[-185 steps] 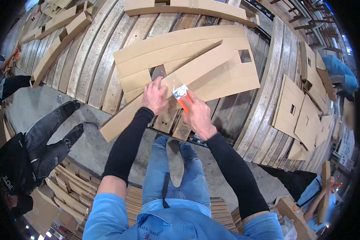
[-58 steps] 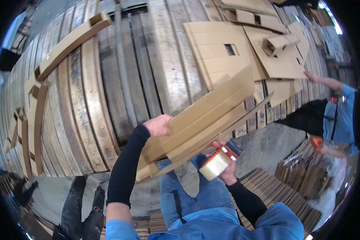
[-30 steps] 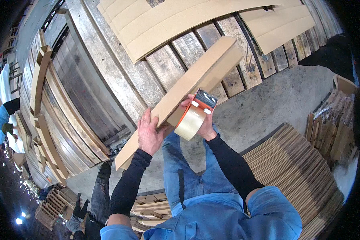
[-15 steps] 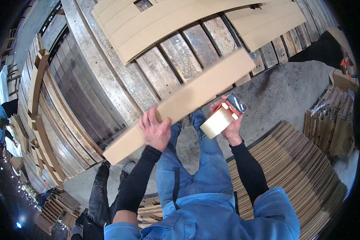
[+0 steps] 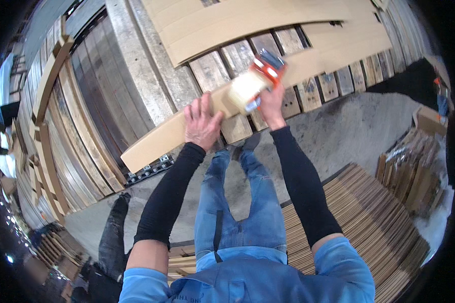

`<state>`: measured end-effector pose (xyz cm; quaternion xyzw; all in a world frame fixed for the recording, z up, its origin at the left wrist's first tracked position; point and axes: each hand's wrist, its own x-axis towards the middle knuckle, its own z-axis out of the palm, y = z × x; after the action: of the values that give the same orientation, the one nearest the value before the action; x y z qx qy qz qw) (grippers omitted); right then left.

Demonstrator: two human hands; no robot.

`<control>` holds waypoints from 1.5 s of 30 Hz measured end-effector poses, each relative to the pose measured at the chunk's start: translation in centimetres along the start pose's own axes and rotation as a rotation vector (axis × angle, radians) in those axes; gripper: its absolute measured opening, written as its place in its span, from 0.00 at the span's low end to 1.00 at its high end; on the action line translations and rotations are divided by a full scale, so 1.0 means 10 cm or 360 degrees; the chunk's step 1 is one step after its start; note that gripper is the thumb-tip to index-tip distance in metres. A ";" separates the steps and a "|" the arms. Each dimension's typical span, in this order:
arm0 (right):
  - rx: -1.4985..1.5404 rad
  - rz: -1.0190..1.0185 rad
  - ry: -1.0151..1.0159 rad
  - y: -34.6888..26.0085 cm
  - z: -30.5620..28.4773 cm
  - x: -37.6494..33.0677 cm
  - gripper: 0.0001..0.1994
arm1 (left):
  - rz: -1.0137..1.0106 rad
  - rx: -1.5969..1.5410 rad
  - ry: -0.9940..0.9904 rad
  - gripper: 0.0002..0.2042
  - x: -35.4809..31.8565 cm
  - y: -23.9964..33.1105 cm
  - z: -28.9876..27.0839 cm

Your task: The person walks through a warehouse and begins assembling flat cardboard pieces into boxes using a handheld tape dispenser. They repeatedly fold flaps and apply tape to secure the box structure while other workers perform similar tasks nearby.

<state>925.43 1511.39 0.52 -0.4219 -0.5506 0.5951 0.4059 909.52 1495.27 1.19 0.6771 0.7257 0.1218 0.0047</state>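
Observation:
A long, narrow cardboard box [image 5: 156, 139] lies aslant along the near edge of the slatted wooden table. My left hand [image 5: 203, 123] rests on top of it near the middle, fingers stretched toward the far edge and thumb apart. In my right hand [image 5: 272, 106] is an orange tape dispenser [image 5: 271, 68] with a wide roll of pale tape. Fingers closed around it, I have it over the box, just right of my left hand. The dispenser is blurred and covers part of the box, so I cannot tell whether it touches.
Flat cardboard sheets [image 5: 222, 28] cover the table's far side. Folded cardboard strips [image 5: 49, 86] stand at the left. A large stack of cardboard [image 5: 364, 222] sits at my lower right, with more bundled cardboard [image 5: 409, 161] beyond. At lower left is another person's leg [image 5: 114, 232].
The box has come down onto the table edge under my left hand. My right hand has moved the tape dispenser up and left, from beside the box to over it.

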 end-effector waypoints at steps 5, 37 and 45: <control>0.0687 0.0406 0.0140 -0.06 -0.13 -0.17 0.22 | -0.0013 0.0087 0.0005 0.07 -0.18 0.18 0.09; -0.1802 -0.0550 -0.1058 -1.14 -0.04 -0.51 0.16 | -0.0607 -0.0133 -0.0298 0.17 0.13 0.24 -0.09; -0.1613 -0.0736 -0.0849 -0.65 -0.38 -0.85 0.20 | -0.0102 0.0006 -0.0254 0.32 0.42 0.18 0.03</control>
<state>931.82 1504.89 7.32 -0.2686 -0.9246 0.2411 0.1216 911.03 1499.51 1.89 0.6612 0.7444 0.0658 0.0653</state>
